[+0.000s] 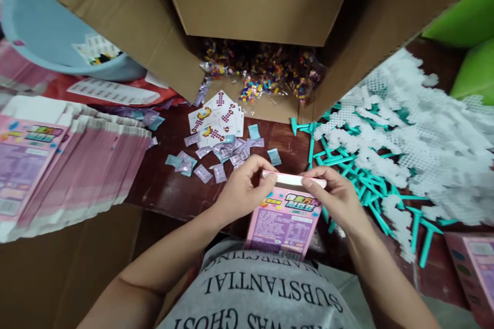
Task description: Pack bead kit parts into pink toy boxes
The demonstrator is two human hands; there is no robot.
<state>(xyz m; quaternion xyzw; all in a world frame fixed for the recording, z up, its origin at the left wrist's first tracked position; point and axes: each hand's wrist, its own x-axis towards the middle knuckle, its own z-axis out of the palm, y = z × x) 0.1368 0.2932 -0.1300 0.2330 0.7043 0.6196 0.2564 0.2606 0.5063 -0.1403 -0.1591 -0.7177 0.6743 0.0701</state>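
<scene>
A pink and purple printed carton (283, 223) stands upright against my body at the table's front edge. My left hand (250, 182) pinches the left end of its white top flap, and my right hand (332, 190) pinches the right end. Both thumbs press on the flap, with the other fingers behind it. Just beyond my left hand lie small lilac and blue sachets (231, 151) and a fanned stack of printed pattern cards (218, 118). Teal plastic hammer-shaped sticks (358, 175) are heaped close to my right hand. The carton's inside is hidden.
A large cardboard box (258, 0) holds bags of colourful beads (262, 79) at the back. Flat cartons (92, 159) are stacked at left, below a blue basin (46, 36). White mesh pieces (436, 139) pile up on the right, near another carton (478, 267).
</scene>
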